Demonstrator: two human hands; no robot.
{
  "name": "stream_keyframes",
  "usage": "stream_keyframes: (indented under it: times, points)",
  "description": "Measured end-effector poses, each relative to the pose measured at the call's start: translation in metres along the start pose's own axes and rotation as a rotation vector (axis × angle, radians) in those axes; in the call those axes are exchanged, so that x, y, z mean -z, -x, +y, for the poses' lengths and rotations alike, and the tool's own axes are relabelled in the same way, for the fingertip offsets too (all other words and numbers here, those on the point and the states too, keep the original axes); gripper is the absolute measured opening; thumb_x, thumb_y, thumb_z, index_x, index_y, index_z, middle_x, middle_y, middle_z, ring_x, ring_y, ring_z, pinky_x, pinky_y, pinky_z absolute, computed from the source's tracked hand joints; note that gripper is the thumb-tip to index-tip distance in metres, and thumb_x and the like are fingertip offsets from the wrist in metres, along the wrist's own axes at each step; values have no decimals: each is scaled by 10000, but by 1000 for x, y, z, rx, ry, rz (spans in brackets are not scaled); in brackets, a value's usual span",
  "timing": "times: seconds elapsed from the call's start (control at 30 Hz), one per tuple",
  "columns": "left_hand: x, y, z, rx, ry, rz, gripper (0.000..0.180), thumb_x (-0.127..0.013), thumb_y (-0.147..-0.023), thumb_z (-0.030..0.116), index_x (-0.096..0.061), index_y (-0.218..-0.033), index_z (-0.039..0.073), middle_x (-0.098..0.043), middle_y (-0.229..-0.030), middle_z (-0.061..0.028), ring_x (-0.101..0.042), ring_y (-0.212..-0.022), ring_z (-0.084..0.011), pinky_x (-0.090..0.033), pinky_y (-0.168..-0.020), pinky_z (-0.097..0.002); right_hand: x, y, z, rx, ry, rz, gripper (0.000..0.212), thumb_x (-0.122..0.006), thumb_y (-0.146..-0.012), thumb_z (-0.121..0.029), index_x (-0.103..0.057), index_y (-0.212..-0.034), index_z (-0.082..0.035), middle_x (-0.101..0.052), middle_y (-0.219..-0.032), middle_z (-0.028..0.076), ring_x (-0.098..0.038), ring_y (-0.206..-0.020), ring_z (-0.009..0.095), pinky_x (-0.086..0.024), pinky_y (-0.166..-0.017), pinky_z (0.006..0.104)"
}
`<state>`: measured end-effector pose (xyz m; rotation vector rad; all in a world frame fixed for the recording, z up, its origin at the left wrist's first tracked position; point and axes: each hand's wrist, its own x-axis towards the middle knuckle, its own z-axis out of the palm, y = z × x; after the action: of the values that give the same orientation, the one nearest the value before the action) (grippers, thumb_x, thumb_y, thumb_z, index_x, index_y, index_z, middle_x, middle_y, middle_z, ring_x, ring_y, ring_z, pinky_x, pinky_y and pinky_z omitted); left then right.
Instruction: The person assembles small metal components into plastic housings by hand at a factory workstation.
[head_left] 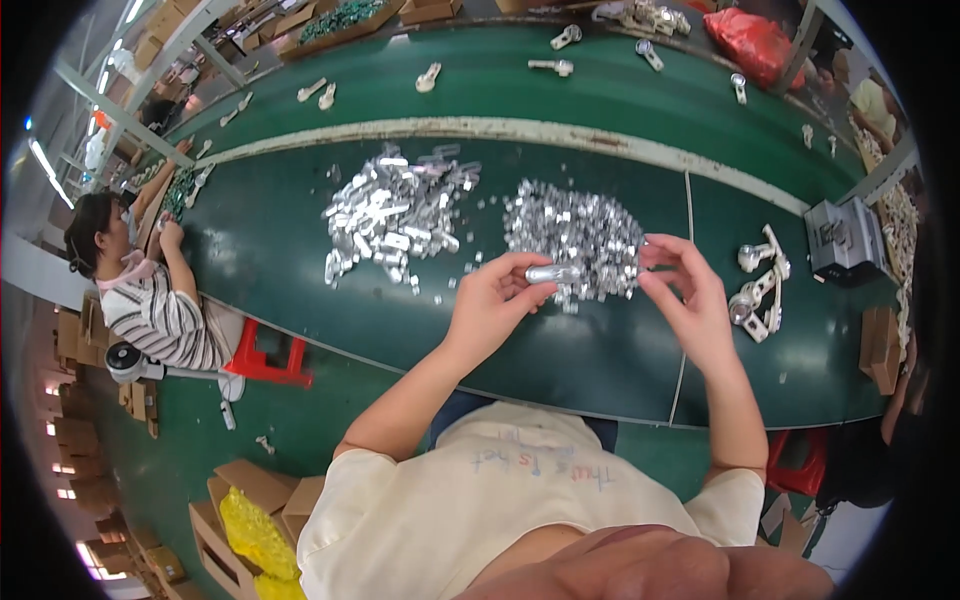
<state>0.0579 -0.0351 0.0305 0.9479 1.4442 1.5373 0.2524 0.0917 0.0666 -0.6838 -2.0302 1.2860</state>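
My left hand (507,292) pinches a shiny silver elongated metal piece (553,273) between thumb and fingers, above the near edge of a heap of small silver metal pieces (570,225). At the right edge of that heap is my right hand (685,285), its fingers curved and thumb apart from them. I make out nothing held between its fingertips. To the left lies a second heap of longer silver metal pieces (390,215), similar in look to the one in my left hand.
Several off-white and silver handle-like parts (762,285) lie right of my right hand, near a grey box (848,238). Beyond a pale rail (480,128), a green belt (480,75) carries spaced similar parts. A co-worker (150,280) sits at left by a red stool (265,355).
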Motion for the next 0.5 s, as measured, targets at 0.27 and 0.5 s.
stream_keyframes:
  times: [0.27,0.5]
  points:
    - [36,-84,-32,-174,-171,81,248,-676,-765,49,-603,-1000,15,-625,-796,-57,-592,-668,-84,-480,-594,-211,39,-249,113,225,1003,-81,503,-642,-743,-111,-411,-1184,-33,-505,-1062,208,-507,-999,354,-430,-843,405]
    - [50,-94,-34,-173,-394,151,290,-694,-757,59,-603,-1031,35,-590,-825,-52,-557,-627,-68,-439,-568,-194,-31,-485,192,139,1542,24,639,-460,-830,-80,-295,-1340,-427,-275,-1394,137,-220,-1301,343,-320,-958,514]
